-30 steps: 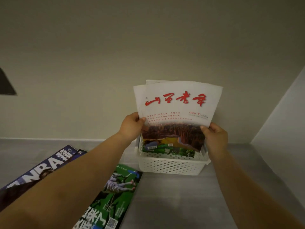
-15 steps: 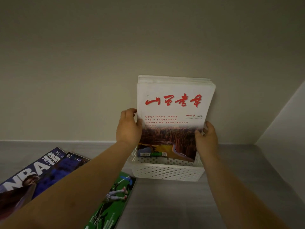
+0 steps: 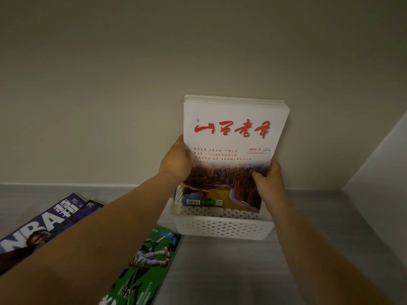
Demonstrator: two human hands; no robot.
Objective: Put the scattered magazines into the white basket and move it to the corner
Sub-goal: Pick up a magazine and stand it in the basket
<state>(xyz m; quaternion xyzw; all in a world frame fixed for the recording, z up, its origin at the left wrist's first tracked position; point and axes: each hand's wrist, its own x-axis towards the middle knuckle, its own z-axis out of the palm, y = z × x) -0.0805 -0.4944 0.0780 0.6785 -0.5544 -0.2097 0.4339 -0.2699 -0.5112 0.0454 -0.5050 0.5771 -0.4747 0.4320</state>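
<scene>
Am seeing left grip (image 3: 176,166) and right grip (image 3: 267,179) clasping magazine stack (image 3: 233,137), standing upright in basket (image 3: 224,227); two magazines (image 3: 145,265) lying beside on worktop (image 3: 231,271).

The white basket (image 3: 224,227) looks like matt perforated plastic. The paper magazines (image 3: 233,137) have smooth covers; the NBA magazine (image 3: 37,225) looks glossy. The grey table (image 3: 220,271) shows a faint brushed grain.

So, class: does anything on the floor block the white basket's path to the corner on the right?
Nothing visible does. The floor from the white basket to the corner is bare; the green magazine and NBA magazine lie on its other side.
</scene>
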